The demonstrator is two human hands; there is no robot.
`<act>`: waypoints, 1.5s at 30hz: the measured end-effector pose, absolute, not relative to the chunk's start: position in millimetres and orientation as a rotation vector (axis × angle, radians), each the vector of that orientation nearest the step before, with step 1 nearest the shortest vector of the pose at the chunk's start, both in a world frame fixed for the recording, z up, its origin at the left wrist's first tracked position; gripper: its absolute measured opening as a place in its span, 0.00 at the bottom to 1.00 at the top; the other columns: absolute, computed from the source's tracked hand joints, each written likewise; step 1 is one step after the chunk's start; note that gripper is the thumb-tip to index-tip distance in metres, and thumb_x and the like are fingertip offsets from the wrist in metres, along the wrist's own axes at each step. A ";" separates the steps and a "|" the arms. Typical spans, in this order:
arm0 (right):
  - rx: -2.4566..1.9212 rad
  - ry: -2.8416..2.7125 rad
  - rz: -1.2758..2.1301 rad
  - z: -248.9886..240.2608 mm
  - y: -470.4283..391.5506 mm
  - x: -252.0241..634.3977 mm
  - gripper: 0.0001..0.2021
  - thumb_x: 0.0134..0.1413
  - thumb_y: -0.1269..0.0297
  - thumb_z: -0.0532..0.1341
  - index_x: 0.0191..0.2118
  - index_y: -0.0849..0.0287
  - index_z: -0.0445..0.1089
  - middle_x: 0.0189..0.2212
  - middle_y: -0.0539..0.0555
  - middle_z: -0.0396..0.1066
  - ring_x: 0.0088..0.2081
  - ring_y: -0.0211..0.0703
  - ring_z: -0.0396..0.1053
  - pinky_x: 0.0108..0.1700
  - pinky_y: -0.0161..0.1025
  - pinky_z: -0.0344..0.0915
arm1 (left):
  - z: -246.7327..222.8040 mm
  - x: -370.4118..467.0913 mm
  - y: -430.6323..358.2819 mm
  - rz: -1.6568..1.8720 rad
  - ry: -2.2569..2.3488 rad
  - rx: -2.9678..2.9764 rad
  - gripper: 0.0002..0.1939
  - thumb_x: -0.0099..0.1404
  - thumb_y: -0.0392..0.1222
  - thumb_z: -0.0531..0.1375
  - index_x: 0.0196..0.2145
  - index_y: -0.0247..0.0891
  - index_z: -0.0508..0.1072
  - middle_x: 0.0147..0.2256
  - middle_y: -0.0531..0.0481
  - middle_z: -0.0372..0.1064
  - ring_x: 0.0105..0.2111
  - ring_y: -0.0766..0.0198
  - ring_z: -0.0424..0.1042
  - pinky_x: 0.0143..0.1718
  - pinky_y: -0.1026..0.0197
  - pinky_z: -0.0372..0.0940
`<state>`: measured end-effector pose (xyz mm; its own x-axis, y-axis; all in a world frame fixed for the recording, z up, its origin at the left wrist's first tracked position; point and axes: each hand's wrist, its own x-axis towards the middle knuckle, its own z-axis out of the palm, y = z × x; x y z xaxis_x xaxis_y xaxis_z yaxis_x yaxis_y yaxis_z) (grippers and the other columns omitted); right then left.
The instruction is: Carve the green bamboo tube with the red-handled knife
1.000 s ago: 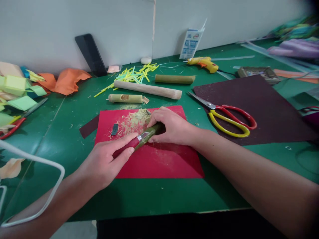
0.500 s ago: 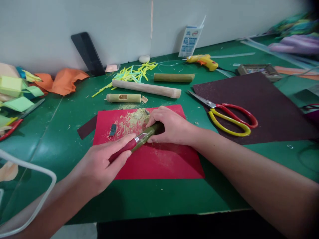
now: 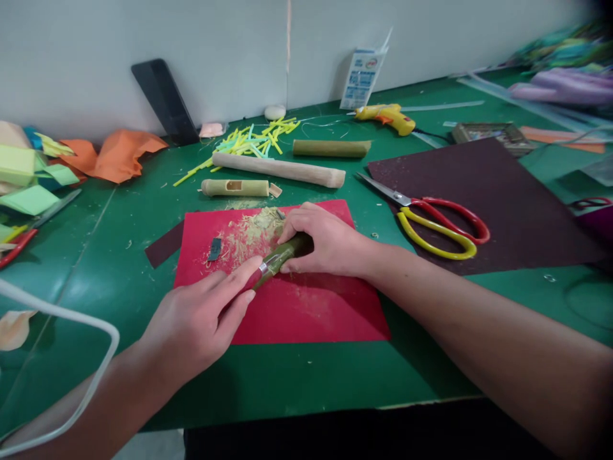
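Note:
My left hand (image 3: 204, 310) is closed around the red handle of a carving knife (image 3: 256, 276), its blade lying along a green bamboo tube (image 3: 287, 250). My right hand (image 3: 323, 239) grips the far end of that tube, thumb on the near side and fingers on the far side. Both hands are over a red sheet (image 3: 311, 313). Pale shavings (image 3: 253, 230) are heaped on the sheet just beyond the tube. Behind the sheet lie a short bamboo tube with a square notch (image 3: 253, 188), a longer peeled stick (image 3: 278, 170) and another green bamboo piece (image 3: 330, 149).
Large scissors (image 3: 435, 223) rest on a dark sheet (image 3: 517, 211) at the right. A yellow glue gun (image 3: 387, 119), cut straws (image 3: 258, 138) and a leaning phone (image 3: 165, 102) are at the back. Folded papers (image 3: 29, 172) and a second red-handled tool (image 3: 19, 248) lie left. A white frame (image 3: 112, 338) crosses the lower left.
My left hand has turned slightly and the knife blade now lies closer against the bamboo. My right hand keeps its grip. The whole view has shifted a little.

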<state>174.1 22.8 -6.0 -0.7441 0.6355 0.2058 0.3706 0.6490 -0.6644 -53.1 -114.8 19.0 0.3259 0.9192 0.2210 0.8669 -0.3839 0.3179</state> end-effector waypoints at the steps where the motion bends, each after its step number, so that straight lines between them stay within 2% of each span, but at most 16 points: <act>1: -0.788 -2.445 0.847 -6.0 22.8 174.2 0.14 0.42 0.59 0.74 0.33 0.57 0.72 0.35 0.51 0.75 0.41 0.46 0.67 0.48 0.46 0.59 | 20.2 -53.4 -113.1 0.557 1.649 2.414 0.21 0.73 0.45 0.54 0.61 0.43 0.70 0.53 0.48 0.76 0.47 0.58 0.80 0.50 0.61 0.75; 6: -0.805 -2.439 0.861 -4.2 21.7 173.9 0.14 0.41 0.60 0.74 0.33 0.57 0.72 0.36 0.51 0.76 0.41 0.46 0.67 0.47 0.45 0.60 | 26.3 -55.0 -104.3 0.568 1.622 2.222 0.20 0.72 0.48 0.56 0.58 0.42 0.73 0.53 0.51 0.76 0.49 0.61 0.79 0.54 0.64 0.72; 9: -0.825 -2.446 0.864 -3.7 21.1 173.7 0.14 0.42 0.60 0.74 0.33 0.57 0.73 0.36 0.52 0.76 0.41 0.46 0.67 0.47 0.45 0.60 | 25.7 -53.6 -105.1 0.588 1.621 2.247 0.21 0.72 0.48 0.55 0.58 0.40 0.73 0.52 0.50 0.76 0.48 0.60 0.79 0.52 0.64 0.73; 12: -0.821 -2.451 0.850 -4.8 21.4 174.2 0.14 0.42 0.59 0.74 0.34 0.57 0.73 0.36 0.52 0.76 0.41 0.46 0.67 0.48 0.46 0.60 | 22.8 -51.8 -109.9 0.564 1.643 2.363 0.21 0.73 0.46 0.54 0.60 0.42 0.72 0.53 0.48 0.77 0.47 0.57 0.80 0.48 0.61 0.76; 16: -0.822 -2.446 0.840 -6.5 22.0 174.9 0.14 0.42 0.59 0.74 0.34 0.57 0.73 0.36 0.51 0.76 0.42 0.47 0.67 0.47 0.45 0.60 | 21.1 -52.0 -113.5 0.513 1.671 2.436 0.22 0.73 0.46 0.54 0.61 0.44 0.70 0.53 0.47 0.76 0.46 0.56 0.80 0.50 0.56 0.75; 24: -0.842 -2.451 0.852 -2.3 20.1 173.5 0.15 0.41 0.61 0.75 0.34 0.58 0.73 0.36 0.52 0.76 0.42 0.46 0.67 0.46 0.44 0.60 | 28.5 -49.2 -100.4 0.531 1.653 2.185 0.22 0.72 0.49 0.54 0.60 0.45 0.72 0.51 0.53 0.77 0.47 0.60 0.80 0.50 0.64 0.74; 30: -0.823 -2.429 0.860 -1.3 20.0 174.9 0.14 0.41 0.61 0.75 0.32 0.58 0.72 0.36 0.51 0.77 0.41 0.45 0.69 0.49 0.45 0.59 | 27.7 -50.5 -104.2 0.487 1.655 2.200 0.23 0.72 0.48 0.55 0.62 0.47 0.69 0.55 0.53 0.74 0.52 0.59 0.77 0.51 0.63 0.73; 35: -0.837 -2.425 0.879 -2.0 19.5 175.7 0.14 0.41 0.60 0.75 0.33 0.57 0.72 0.37 0.51 0.77 0.42 0.45 0.70 0.50 0.45 0.59 | 28.6 -56.5 -107.8 0.484 1.642 2.210 0.23 0.71 0.48 0.56 0.62 0.47 0.70 0.56 0.52 0.74 0.50 0.58 0.78 0.54 0.61 0.72; 42: -0.856 -2.419 0.883 1.0 18.1 174.7 0.14 0.42 0.61 0.75 0.33 0.57 0.72 0.38 0.52 0.77 0.42 0.46 0.70 0.50 0.45 0.59 | 32.6 -52.6 -104.3 0.490 1.661 2.184 0.22 0.72 0.49 0.55 0.61 0.48 0.70 0.52 0.53 0.77 0.48 0.59 0.79 0.50 0.62 0.74; 45: -0.849 -2.426 0.874 1.5 18.7 173.9 0.14 0.42 0.61 0.75 0.33 0.58 0.72 0.37 0.52 0.77 0.41 0.45 0.69 0.48 0.44 0.59 | 29.0 -51.4 -105.3 0.488 1.687 2.308 0.21 0.72 0.49 0.55 0.60 0.47 0.71 0.51 0.51 0.78 0.44 0.59 0.81 0.45 0.62 0.75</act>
<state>173.9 18.7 1.5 -0.7235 0.6671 0.1775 0.4004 0.6150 -0.6792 -51.4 -105.3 29.0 0.2773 0.9526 0.1253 0.8722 -0.3043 0.3829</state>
